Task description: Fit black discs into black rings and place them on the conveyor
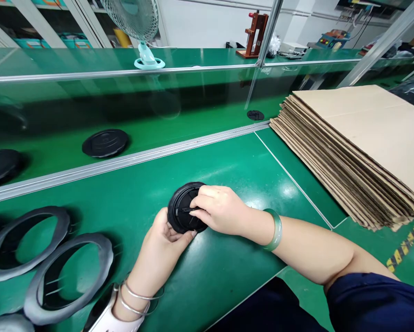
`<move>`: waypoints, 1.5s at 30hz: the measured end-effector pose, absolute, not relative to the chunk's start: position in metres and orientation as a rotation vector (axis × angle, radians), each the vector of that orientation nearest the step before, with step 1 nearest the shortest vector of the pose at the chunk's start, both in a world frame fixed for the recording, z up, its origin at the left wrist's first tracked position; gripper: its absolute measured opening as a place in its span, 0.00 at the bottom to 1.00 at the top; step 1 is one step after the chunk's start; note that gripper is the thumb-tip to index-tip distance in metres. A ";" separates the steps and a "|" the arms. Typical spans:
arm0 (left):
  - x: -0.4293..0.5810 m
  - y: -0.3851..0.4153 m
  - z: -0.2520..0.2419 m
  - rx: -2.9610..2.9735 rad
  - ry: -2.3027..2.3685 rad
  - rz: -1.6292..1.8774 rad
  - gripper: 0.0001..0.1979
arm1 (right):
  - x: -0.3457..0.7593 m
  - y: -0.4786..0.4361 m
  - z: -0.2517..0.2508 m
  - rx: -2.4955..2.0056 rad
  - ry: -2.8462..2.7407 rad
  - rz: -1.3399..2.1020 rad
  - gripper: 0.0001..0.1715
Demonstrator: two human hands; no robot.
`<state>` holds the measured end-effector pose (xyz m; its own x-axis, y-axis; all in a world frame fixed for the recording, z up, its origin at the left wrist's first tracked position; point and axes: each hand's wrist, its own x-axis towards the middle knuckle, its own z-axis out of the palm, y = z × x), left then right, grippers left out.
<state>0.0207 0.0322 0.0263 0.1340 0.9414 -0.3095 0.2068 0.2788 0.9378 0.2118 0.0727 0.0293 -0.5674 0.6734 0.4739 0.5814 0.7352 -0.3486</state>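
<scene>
A worker's left hand (170,240) gripped a round black disc (181,203) by its rim, inside the tabletop's (227,166) near edge, while the right hand (222,210) pinched its centre.

Round black part (181,206), tilted, held over green bench (224,163)

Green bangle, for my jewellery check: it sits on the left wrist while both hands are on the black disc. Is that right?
Wrong side: the head view shows the green bangle on the right wrist. The left hand and right hand are both on the black disc.
</scene>
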 end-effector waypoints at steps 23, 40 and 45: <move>0.026 0.037 0.021 1.068 1.232 0.983 0.37 | 0.210 0.087 0.022 -1.263 -1.669 0.816 0.16; 0.023 0.036 0.016 1.171 1.123 0.956 0.33 | 0.210 0.088 0.031 -1.010 -1.383 1.598 0.29; 0.023 0.033 0.012 1.254 1.164 0.944 0.33 | 0.212 0.086 0.040 -1.099 -1.539 1.476 0.27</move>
<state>0.0226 0.0328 0.0123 0.1917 0.9733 -0.1265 0.0776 0.1134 0.9905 0.2116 0.0855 0.0399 -0.3721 0.9265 -0.0555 0.0944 -0.0217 -0.9953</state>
